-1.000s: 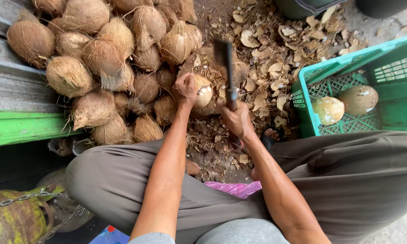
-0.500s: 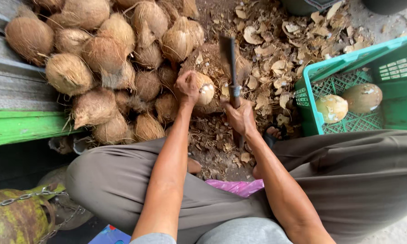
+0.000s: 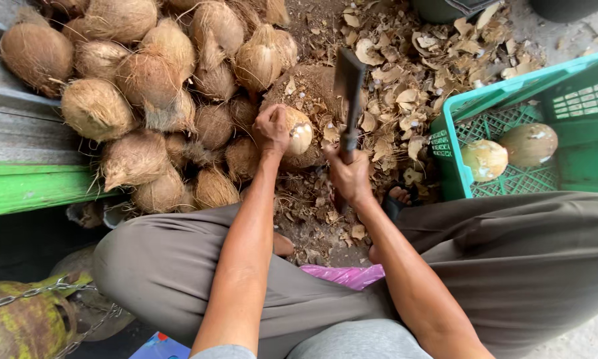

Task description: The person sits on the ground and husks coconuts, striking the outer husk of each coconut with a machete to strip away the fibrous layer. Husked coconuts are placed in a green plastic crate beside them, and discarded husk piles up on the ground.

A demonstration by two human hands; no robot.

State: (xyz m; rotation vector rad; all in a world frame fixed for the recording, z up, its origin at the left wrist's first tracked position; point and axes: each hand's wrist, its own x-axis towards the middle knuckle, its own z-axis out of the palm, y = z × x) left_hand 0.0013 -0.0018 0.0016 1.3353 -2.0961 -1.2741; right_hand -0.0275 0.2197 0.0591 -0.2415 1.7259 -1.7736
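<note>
My left hand point(image 3: 272, 129) grips a partly peeled coconut point(image 3: 299, 133) and holds it on a round wooden chopping block point(image 3: 309, 90). My right hand point(image 3: 349, 176) is closed around the handle of a heavy cleaver point(image 3: 347, 83), whose dark blade stands raised just right of the coconut. The coconut's exposed pale flesh faces the blade. Both forearms reach forward between my knees, which are in grey trousers.
A pile of brown husked coconuts point(image 3: 146, 93) lies to the left beside a green board point(image 3: 26, 189). Shell chips point(image 3: 418, 60) litter the ground ahead. At right, a green plastic crate point(image 3: 511, 100) holds two peeled coconuts point(image 3: 485, 159). A chained greenish cylinder point(image 3: 20, 322) sits at lower left.
The cleaver has shifted slightly right and upright beside the coconut. My left hand has kept its hold on the coconut on the block.
</note>
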